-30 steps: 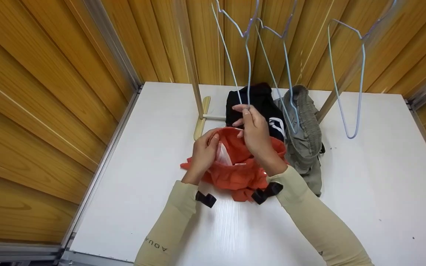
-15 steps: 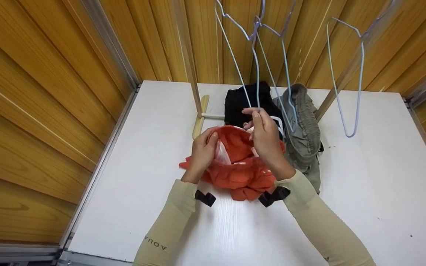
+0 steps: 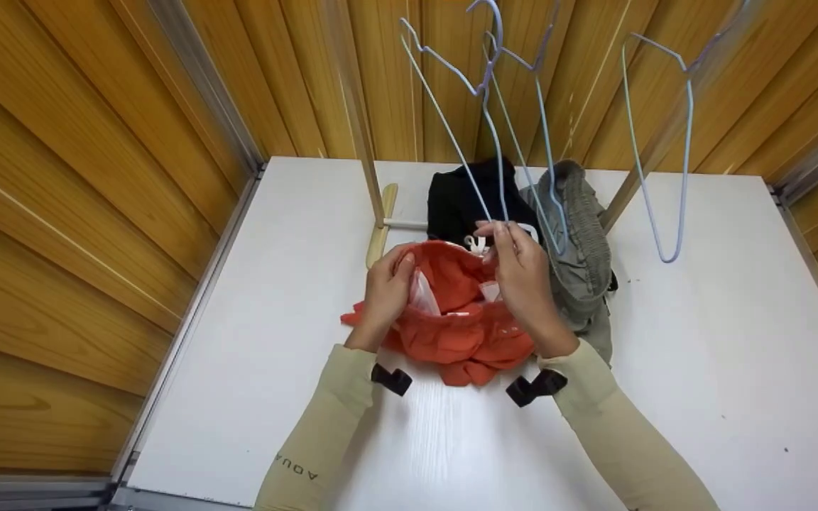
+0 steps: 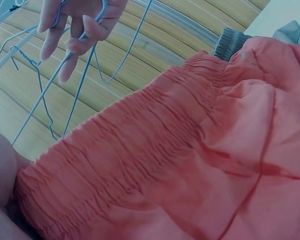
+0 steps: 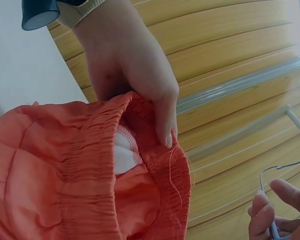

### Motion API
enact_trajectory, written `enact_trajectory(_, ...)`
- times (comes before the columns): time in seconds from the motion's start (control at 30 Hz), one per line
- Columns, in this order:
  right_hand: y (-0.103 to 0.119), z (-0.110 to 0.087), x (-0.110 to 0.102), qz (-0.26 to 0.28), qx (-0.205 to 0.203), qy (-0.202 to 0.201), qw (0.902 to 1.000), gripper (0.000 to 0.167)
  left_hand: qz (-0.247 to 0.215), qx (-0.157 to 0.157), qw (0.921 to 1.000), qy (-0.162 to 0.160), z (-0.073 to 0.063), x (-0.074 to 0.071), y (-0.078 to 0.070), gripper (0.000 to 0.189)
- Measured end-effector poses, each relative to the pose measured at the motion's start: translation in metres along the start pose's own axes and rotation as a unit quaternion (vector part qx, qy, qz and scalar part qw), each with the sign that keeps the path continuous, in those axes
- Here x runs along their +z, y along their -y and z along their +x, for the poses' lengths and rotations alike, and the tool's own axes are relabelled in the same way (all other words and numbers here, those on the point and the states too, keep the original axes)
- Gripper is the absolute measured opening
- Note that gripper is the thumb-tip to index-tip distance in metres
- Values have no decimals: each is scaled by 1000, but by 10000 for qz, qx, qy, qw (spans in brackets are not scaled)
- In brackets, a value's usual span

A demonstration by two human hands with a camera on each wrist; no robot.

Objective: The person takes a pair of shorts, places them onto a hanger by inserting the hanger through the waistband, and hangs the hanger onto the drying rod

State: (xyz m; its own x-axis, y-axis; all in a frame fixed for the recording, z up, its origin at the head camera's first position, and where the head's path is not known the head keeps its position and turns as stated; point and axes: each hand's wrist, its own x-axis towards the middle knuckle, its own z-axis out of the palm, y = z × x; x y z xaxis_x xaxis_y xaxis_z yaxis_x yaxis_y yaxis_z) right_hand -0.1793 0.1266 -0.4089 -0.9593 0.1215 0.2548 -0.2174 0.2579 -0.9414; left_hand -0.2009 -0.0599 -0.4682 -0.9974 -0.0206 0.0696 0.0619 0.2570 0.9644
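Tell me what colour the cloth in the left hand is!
The cloth is orange-red; the head view shows it best.

A red-orange cloth garment point(image 3: 466, 342) with a gathered elastic waistband is held at its left edge by the left hand point(image 3: 386, 287); its opening is turned upward, white lining exposed inside. A thin, light-blue wire hanger point(image 3: 500, 163) is pinched near one corner by the right hand point(image 3: 525, 275), its hook pointed away from the garment.

The head view is bright, with soft glare towards six o'clock on the white surface point(image 3: 437, 440); both wrist views look dimmer, bluish, slightly hazy.
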Motion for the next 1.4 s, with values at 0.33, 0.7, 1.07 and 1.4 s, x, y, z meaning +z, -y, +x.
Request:
enact_trajectory(0.33, 21, -16, -15, -45, -9, 77, 10000, 32, -35, -104, 9999, -18, 1, 0, 0, 25)
enact_trajectory(0.7, 3, -22, -28, -350, 43, -48, 9994, 32, 113, 123, 9999, -4, 3, -1, 3, 24)
enact_trajectory(1.07, -15, -32, -46, -730, 39, -164, 9972, 31, 21, 12, 10000, -2, 5, -2, 3, 25)
enact_trajectory(1.4, -32, -37, -64, -840, 24, -143, 9964, 31, -222, -220, 9995, -67, 8, -3, 5, 24)
